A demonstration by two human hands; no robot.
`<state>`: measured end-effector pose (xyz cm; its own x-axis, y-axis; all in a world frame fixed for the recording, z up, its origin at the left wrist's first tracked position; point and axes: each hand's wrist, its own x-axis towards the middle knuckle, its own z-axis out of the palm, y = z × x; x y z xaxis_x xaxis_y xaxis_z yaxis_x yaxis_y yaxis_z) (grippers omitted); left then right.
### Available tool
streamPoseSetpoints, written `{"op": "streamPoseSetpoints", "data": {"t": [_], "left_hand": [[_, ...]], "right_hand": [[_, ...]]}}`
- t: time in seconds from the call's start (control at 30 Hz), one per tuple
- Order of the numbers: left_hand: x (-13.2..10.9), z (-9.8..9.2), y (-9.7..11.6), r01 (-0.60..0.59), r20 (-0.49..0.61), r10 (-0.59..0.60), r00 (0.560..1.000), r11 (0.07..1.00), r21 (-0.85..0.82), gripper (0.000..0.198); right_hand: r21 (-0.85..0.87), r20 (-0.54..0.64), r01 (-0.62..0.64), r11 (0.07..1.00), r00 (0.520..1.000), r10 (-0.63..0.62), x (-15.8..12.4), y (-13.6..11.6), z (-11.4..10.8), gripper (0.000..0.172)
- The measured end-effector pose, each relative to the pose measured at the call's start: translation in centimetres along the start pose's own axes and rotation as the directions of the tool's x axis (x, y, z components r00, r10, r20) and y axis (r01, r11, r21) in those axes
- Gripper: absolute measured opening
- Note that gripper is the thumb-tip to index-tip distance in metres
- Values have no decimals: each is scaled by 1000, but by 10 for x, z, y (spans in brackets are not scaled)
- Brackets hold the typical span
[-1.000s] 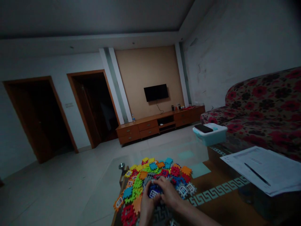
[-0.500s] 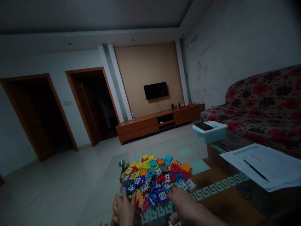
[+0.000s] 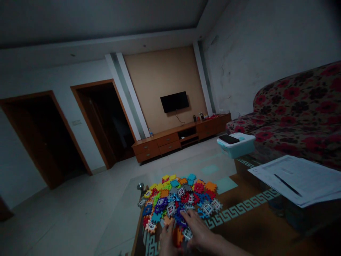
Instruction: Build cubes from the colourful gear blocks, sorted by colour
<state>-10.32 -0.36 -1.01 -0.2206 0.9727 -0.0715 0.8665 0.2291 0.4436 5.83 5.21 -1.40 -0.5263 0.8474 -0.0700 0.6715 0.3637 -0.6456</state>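
Note:
A heap of colourful interlocking plastic tiles [image 3: 173, 193] is spread over the near end of the table, several with white window-like grids. My left hand [image 3: 167, 240] rests at the heap's near edge beside an orange tile [image 3: 178, 236], its fingers stretched forward. Across from it, my right hand [image 3: 198, 229] reaches over the near right part of the heap. Its fingertips touch a purple tile [image 3: 182, 221], and a grey tile with a white grid [image 3: 188, 233] lies just below them. The fingers look apart, and neither hand is lifting anything clear of the heap.
The glass table [image 3: 239, 213] has a key-pattern border. To the right lie papers [image 3: 301, 177] with a black pen [image 3: 287, 185]. Farther back stands a turquoise box [image 3: 237, 147] with a dark phone [image 3: 229, 139] on its lid. A floral sofa [image 3: 295, 106] stands behind it.
My left hand has moved right from the heap's left edge, uncovering tiles there. My right hand has shifted slightly left and inward, so the hands are closer together around the near tiles.

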Motion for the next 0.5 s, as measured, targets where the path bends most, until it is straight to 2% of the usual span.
{"op": "streamPoseSetpoints", "data": {"t": [0.13,0.2,0.3,0.43,0.5], "left_hand": [[1,3,13,16,90,-8,996,996,-89,98],[1,2,20,21,64,-14,998,993,-112,94],[0,0,28,4,-33,-9,999,988,-153,82],[3,-2,31,-12,-43,3,999,980,-201,85],[6,-4,32,-12,-33,4,999,972,-234,88]], "right_hand": [[-23,5,86,996,996,-86,3,0,7,109],[-57,-2,120,991,993,-121,1,-3,10,100],[-70,-29,110,991,993,-112,0,-10,10,92],[3,58,-12,1000,998,11,9,-16,2,113],[2,91,-33,999,995,33,15,-16,-2,123]]}}
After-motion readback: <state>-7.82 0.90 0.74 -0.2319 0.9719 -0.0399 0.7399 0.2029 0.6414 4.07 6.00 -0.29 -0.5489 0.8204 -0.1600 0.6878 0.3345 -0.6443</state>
